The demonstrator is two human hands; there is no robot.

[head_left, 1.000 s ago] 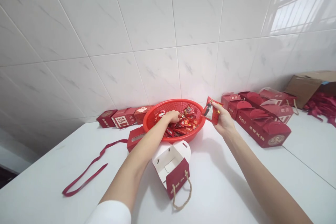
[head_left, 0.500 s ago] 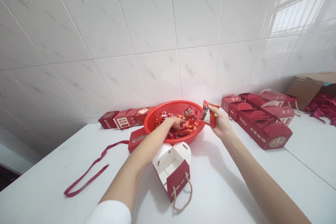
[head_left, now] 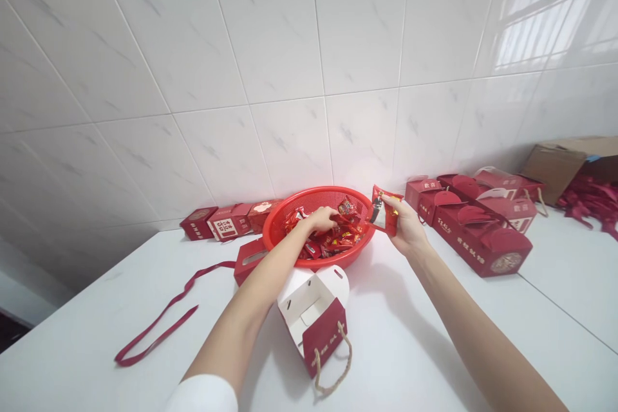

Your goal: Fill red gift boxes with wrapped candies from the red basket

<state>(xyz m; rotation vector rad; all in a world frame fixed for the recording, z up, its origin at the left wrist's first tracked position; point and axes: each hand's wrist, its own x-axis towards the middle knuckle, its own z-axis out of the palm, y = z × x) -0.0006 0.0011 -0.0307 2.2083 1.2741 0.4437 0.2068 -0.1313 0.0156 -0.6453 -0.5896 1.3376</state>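
My left hand [head_left: 322, 220] is inside the red plastic basket [head_left: 275, 241], its fingers bent over red wrapped sweets [head_left: 340, 241]; what the fingertips hold, if anything, is hidden. To the right of the basket's rim, my right hand [head_left: 404, 226] grips a red packet [head_left: 385, 211] with a dark and white picture on it. In front of the basket stands an open dark red box [head_left: 324, 335] with a white inside and a rope handle.
Closed red boxes [head_left: 476, 232] stand at the right, beside a cardboard box [head_left: 550, 167] with dark red ribbons. Smaller red boxes [head_left: 230, 222] line the wall at left. A loose red ribbon [head_left: 167, 315] lies on the white table [head_left: 96, 335].
My left hand has lifted slightly among the sweets, and its fingers have shifted. My right hand still holds the packet in nearly the same place.
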